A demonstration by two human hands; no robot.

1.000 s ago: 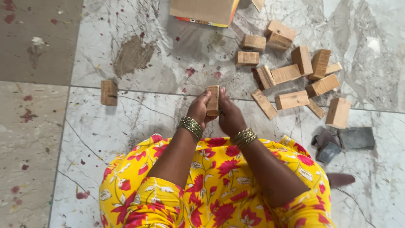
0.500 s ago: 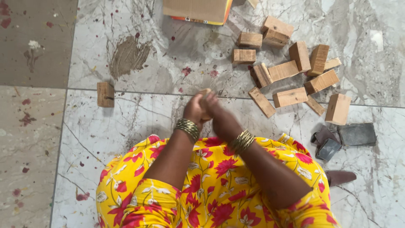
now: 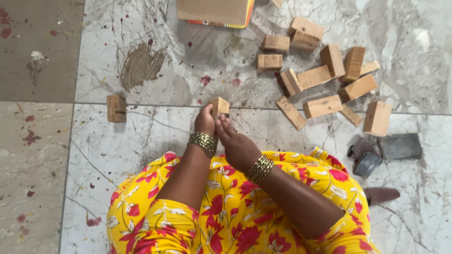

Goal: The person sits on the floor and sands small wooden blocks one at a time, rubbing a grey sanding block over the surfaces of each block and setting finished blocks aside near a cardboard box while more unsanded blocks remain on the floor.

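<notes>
A home floor under finishing work is suggested: grey-veined marble floor tiles [image 3: 141,141] spattered with red paint are seen beneath the hands, a smear of grey mortar [image 3: 141,66] lies beyond them, and cut wooden blocks [image 3: 325,84] are scattered to their right.

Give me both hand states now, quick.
Left hand: closed on the wooden block, holding it on the floor.
Right hand: fingers touching the same block; a full grip cannot be told.

A cardboard box [image 3: 214,11], scattered wooden blocks [image 3: 322,106], grey stone [image 3: 400,146].
</notes>
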